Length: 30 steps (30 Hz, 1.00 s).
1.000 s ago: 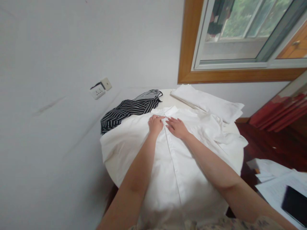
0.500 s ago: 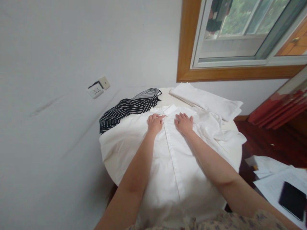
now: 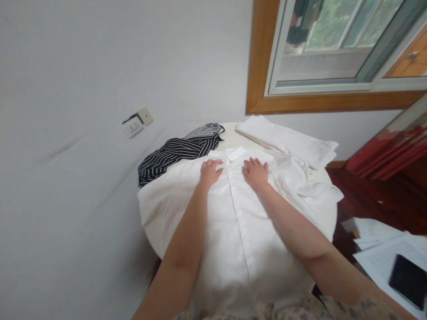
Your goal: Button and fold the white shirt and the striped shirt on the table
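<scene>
A white button-up shirt [image 3: 223,240] lies spread front side up over a round white table [image 3: 328,218], its collar toward the wall and its hem toward me. My left hand [image 3: 211,172] rests on the shirt just left of the button strip, below the collar, fingers apart. On the other side of the strip, my right hand [image 3: 255,172] lies flat with spread fingers on the upper chest. Neither hand grips the cloth. The shirt's right-hand sleeve is crumpled near the table's right edge.
Behind the shirt lie a black-and-white striped garment [image 3: 180,149] and a folded white cloth [image 3: 288,140]. A wall socket [image 3: 133,127] is at left, a wood-framed window [image 3: 263,104] at upper right. Papers [image 3: 376,253] and a dark tablet-like device [image 3: 408,280] sit at lower right.
My left hand has shifted slightly left, away from the button strip, and its thumb has drawn in from the placket. My right hand has stayed almost still.
</scene>
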Motion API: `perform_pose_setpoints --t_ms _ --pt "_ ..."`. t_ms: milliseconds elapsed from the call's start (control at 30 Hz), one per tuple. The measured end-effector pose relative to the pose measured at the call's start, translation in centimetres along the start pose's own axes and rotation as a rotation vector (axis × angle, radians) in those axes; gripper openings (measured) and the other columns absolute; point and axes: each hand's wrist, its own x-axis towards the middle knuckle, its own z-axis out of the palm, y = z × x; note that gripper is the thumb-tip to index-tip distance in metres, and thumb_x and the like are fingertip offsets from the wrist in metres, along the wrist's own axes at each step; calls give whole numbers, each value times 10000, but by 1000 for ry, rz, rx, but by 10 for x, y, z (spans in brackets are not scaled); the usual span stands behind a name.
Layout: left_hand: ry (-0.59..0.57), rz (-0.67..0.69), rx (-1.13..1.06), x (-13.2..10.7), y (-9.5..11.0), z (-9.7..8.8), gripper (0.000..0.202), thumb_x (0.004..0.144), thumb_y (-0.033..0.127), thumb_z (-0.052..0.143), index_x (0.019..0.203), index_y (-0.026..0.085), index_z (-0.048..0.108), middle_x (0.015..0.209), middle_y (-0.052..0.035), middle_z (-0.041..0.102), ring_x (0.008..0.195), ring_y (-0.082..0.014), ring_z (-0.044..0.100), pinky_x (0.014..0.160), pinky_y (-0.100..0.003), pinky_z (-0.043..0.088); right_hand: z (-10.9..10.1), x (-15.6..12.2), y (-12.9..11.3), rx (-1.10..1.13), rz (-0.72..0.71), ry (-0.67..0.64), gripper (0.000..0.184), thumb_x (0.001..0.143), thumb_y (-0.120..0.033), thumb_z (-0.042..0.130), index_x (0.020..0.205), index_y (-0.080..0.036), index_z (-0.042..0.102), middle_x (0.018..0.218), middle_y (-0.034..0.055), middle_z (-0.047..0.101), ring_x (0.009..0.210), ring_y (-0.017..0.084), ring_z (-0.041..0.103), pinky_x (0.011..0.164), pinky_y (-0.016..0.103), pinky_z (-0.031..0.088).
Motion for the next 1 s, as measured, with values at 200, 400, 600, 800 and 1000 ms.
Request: perform_pose_setpoints --t_ms 200,400,600,800,1000 --pt "21 -37 26 -2 3 2 369 821 430 636 1166 299 617 1171 -56 587 1125 -229 478 1005 -355 333 -1 0 0 14 3 -6 462 955 -407 310 1348 -256 501 1478 79 417 1374 282 313 1099 596 151" --pt "88 -37 48 -7 9 -1 308 817 418 646 1065 243 593 1112 -69 574 1083 -240 486 969 -360 361 1 0 0 11 2 17 459 953 -404 319 1347 -254 500 1470 76 428 1372 282 313 1097 596 154" --pt "227 -103 93 -9 22 -4 487 773 401 695 1180 219 500 1196 -103 507 1141 -266 458 986 -375 360 0 0 0 16 -2 12 459 952 -402 317 1344 -255 505 1472 75 426 1370 279 317 1097 597 159" --pt "244 -80 136 -8 25 1 498 876 225 518 1365 205 424 1409 -114 455 1320 -282 359 1084 -424 295 -2 -1 -1 9 -2 12 459 954 -405 310 1344 -256 501 1474 70 425 1368 277 320 1094 598 165" --pt "46 -2 198 -7 21 12 476 950 346 335 1366 176 493 1459 -93 443 1374 -279 341 1127 -455 271 -2 -1 -2 4 3 8 465 952 -410 316 1351 -253 496 1468 71 433 1370 276 316 1099 585 160"
